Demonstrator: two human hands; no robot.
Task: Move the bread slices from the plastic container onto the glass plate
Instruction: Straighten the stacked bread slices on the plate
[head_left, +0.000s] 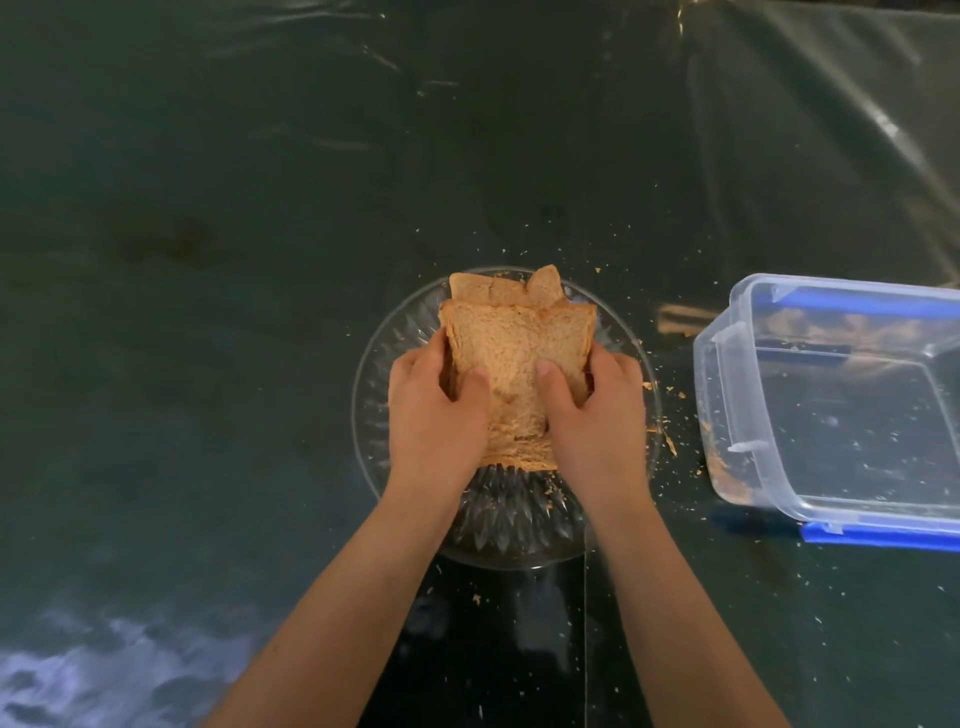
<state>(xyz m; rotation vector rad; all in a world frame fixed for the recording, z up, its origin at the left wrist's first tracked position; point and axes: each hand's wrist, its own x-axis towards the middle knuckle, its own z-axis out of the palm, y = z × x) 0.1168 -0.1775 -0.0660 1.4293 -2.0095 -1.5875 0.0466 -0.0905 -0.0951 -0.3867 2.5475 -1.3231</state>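
A stack of brown bread slices (519, 343) sits over the round cut-glass plate (498, 519) in the middle of the dark table. My left hand (436, 415) grips the stack's left side with the thumb on top. My right hand (592, 415) grips its right side the same way. Another slice (498, 288) pokes out from under the stack at the far edge. The clear plastic container (831, 405) with blue clips stands to the right, holding only crumbs.
Bread crumbs (670, 441) are scattered on the table between the plate and the container. A glossy plastic sheet (779, 156) covers the dark tabletop. A blue lid (883, 540) edge shows under the container's near side.
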